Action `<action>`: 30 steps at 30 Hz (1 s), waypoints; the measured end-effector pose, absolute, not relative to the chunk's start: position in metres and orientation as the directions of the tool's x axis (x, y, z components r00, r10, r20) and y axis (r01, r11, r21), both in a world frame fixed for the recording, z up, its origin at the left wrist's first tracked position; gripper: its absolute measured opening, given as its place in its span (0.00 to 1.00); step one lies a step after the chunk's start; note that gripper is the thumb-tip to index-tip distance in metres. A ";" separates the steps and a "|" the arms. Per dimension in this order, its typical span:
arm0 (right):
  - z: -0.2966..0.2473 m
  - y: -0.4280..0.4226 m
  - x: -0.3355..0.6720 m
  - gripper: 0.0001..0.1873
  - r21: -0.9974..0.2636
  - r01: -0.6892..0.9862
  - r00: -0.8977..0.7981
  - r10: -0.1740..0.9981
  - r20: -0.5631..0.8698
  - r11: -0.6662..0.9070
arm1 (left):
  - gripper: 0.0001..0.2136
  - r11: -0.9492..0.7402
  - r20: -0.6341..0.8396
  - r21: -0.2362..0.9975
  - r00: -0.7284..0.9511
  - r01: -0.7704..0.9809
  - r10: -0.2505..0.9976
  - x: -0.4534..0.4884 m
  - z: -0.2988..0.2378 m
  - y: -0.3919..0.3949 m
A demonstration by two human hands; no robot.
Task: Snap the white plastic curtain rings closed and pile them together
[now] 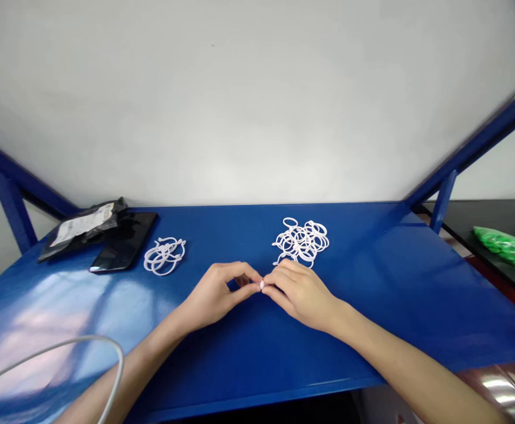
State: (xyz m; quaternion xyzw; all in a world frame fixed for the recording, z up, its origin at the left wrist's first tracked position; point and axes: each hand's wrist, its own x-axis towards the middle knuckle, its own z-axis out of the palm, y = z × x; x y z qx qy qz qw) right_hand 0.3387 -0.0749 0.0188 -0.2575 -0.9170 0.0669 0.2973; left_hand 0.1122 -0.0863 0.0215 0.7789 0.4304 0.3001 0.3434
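My left hand point(222, 291) and my right hand point(299, 291) meet over the middle of the blue table. Between their fingertips they pinch one white ring point(262, 285), of which only a small white bit shows; fingers cover the rest. Just beyond my right hand lies a heap of white rings point(301, 238), loosely tangled together. A smaller group of white rings point(164, 256) rests on the table to the left of my left hand, apart from it.
A black phone point(127, 241) and a black plastic package point(85, 227) with a white label sit at the back left. A white cable point(80, 340) crosses the lower left. Blue metal braces point(443, 200) flank the table point(248, 365). Green bagged items point(507, 247) lie on a dark surface at right.
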 end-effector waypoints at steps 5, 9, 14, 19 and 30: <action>0.019 -0.053 0.355 0.09 -0.238 0.597 -0.526 0.598 0.604 0.766 | 0.15 -0.354 0.335 0.323 0.244 0.878 0.910 0.061 0.031 -0.060; 0.018 -0.033 0.375 0.07 -0.183 0.747 -0.425 0.671 0.608 0.639 | 0.17 -0.117 0.188 0.082 0.100 0.990 0.977 0.003 0.033 -0.047; 0.016 -0.027 0.381 0.07 -0.149 0.791 -0.428 0.711 0.558 0.593 | 0.15 -0.173 0.022 0.092 0.172 0.981 0.985 -0.029 0.031 -0.047; 0.018 -0.034 0.372 0.08 -0.171 0.762 -0.425 0.682 0.595 0.624 | 0.12 -0.200 0.093 0.125 0.189 0.972 0.978 -0.023 0.034 -0.049; 0.018 -0.067 0.341 0.11 -0.281 0.539 -0.597 0.596 0.537 0.794 | 0.05 -0.382 0.207 0.440 0.322 0.813 0.924 0.070 0.039 -0.078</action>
